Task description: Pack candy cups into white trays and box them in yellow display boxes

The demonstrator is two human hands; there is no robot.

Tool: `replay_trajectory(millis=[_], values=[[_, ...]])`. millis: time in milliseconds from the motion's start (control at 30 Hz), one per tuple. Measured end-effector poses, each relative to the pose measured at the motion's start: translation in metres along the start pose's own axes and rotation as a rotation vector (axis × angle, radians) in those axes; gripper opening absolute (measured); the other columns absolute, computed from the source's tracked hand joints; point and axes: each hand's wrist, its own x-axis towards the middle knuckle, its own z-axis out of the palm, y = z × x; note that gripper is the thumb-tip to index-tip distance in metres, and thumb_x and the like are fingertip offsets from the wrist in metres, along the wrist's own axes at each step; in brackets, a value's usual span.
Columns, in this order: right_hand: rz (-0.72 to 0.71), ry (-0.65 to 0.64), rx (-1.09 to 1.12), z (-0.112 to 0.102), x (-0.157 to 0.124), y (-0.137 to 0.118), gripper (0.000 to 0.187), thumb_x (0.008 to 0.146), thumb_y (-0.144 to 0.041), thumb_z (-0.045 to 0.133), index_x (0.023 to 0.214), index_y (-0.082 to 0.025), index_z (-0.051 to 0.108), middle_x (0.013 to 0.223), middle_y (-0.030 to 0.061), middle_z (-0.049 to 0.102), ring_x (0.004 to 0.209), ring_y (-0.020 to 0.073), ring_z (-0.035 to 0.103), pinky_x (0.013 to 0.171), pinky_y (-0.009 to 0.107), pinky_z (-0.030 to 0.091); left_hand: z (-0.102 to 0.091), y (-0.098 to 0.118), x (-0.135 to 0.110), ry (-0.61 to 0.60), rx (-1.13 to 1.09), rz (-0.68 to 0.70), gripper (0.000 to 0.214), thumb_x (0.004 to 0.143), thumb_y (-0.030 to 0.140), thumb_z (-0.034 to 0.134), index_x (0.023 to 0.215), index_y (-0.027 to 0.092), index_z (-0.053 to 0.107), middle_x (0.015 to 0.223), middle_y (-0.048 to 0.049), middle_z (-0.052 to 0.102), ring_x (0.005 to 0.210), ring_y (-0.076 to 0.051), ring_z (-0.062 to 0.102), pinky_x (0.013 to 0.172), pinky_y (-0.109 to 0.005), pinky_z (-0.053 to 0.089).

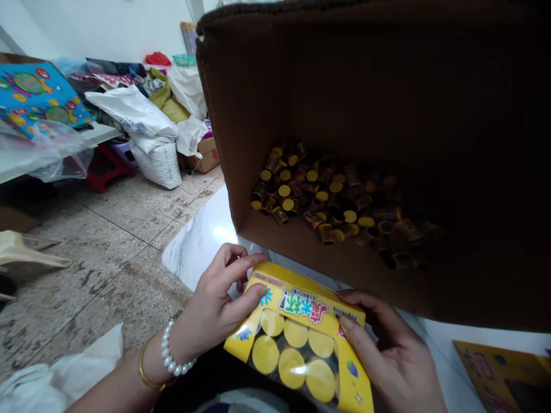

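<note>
Marble-look tabletop (196, 249) is sitting under a carton (230, 132) of little cups (322, 196), and just this side my left hand (217, 304) and right hand (394, 350) are pinching opposite ends of a yellow windowed box (301, 338), its long axis running between them.

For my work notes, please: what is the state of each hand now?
Left hand: holding yellow box, left end.
Right hand: holding the same box, right end.

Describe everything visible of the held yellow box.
The yellow box, apparently card, has colourful lettering, fruit pictures and a clear window showing six round yellow lids. It is tilted, its windowed face toward the camera, before the open carton. The left hand grips its upper-left corner, the right hand its right side. I cannot tell whether it's sealed.
</note>
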Motion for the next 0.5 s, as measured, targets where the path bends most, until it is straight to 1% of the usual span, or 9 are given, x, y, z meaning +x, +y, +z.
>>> replay_trajectory(millis=[33, 100, 167, 200, 367, 500], values=[[-0.018, -0.003, -0.009, -0.001, 0.001, 0.000, 0.019, 0.089, -0.035, 0.063, 0.106, -0.027, 0.065, 0.104, 0.0037, 0.070, 0.091, 0.0192, 0.068, 0.081, 0.027, 0.055, -0.001, -0.001, 0.001, -0.032, 0.003, 0.019, 0.036, 0.090, 0.029, 0.064, 0.124, 0.019, 0.064, 0.106, -0.0080, 0.051, 0.096, -0.019, 0.056, 0.081, -0.032, 0.052], [-0.066, -0.007, -0.026, -0.002, 0.002, -0.002, 0.018, 0.090, -0.034, 0.063, 0.106, -0.027, 0.067, 0.106, 0.0047, 0.070, 0.094, 0.0203, 0.067, 0.081, 0.028, 0.056, -0.004, -0.001, 0.004, -0.074, 0.013, 0.051, 0.048, 0.081, 0.038, 0.075, 0.123, 0.019, 0.064, 0.111, -0.0091, 0.051, 0.105, -0.023, 0.054, 0.089, -0.034, 0.050], [-0.111, -0.011, -0.034, -0.003, 0.004, -0.004, 0.016, 0.090, -0.032, 0.063, 0.104, -0.026, 0.068, 0.105, 0.0048, 0.070, 0.095, 0.0204, 0.068, 0.080, 0.028, 0.056, -0.005, -0.001, 0.007, -0.099, 0.025, 0.063, 0.061, 0.072, 0.042, 0.083, 0.124, 0.017, 0.063, 0.114, -0.0098, 0.051, 0.109, -0.024, 0.052, 0.093, -0.035, 0.049], [-0.129, -0.010, -0.034, -0.004, 0.005, -0.005, 0.015, 0.090, -0.031, 0.063, 0.103, -0.027, 0.069, 0.104, 0.0044, 0.070, 0.094, 0.0200, 0.068, 0.080, 0.028, 0.056, -0.005, 0.000, 0.008, -0.105, 0.033, 0.065, 0.063, 0.070, 0.042, 0.084, 0.124, 0.017, 0.062, 0.115, -0.0099, 0.051, 0.110, -0.024, 0.052, 0.094, -0.034, 0.049], [-0.162, -0.004, -0.026, -0.005, 0.008, -0.010, 0.013, 0.089, -0.030, 0.064, 0.101, -0.028, 0.068, 0.100, 0.0011, 0.071, 0.091, 0.0165, 0.069, 0.079, 0.023, 0.056, -0.005, 0.001, 0.010, -0.092, 0.055, 0.103, 0.046, 0.074, 0.035, 0.083, 0.112, 0.016, 0.064, 0.110, -0.0078, 0.051, 0.104, -0.020, 0.053, 0.090, -0.030, 0.048], [-0.160, 0.004, -0.031, -0.005, 0.007, -0.009, 0.011, 0.089, -0.030, 0.064, 0.099, -0.030, 0.068, 0.102, -0.0001, 0.071, 0.092, 0.0151, 0.069, 0.079, 0.021, 0.056, -0.005, 0.000, 0.011, -0.116, 0.064, 0.160, 0.040, 0.077, 0.036, 0.080, 0.108, 0.016, 0.065, 0.107, -0.0071, 0.052, 0.100, -0.018, 0.054, 0.086, -0.028, 0.048]])
